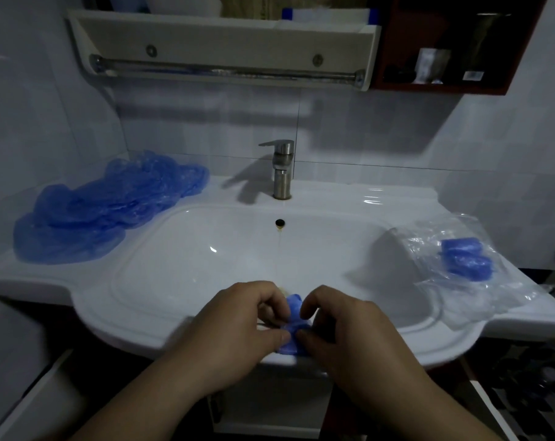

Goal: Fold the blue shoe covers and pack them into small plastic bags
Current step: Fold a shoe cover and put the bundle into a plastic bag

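A small folded blue shoe cover [293, 326] is pinched between my left hand [234, 332] and my right hand [343, 335] over the front rim of the white sink [174, 329]. Both hands grip it with thumb and fingers, hiding most of it. A loose pile of unfolded blue shoe covers [110, 205] lies on the left counter. On the right counter lie clear plastic bags [479, 281], one of them holding folded blue covers [465, 257].
A steel faucet [282, 170] stands behind the basin. Above it hang a towel bar [225, 71] under a white shelf and a dark red wall cabinet [444, 46]. A patterned floor shows at the lower right.
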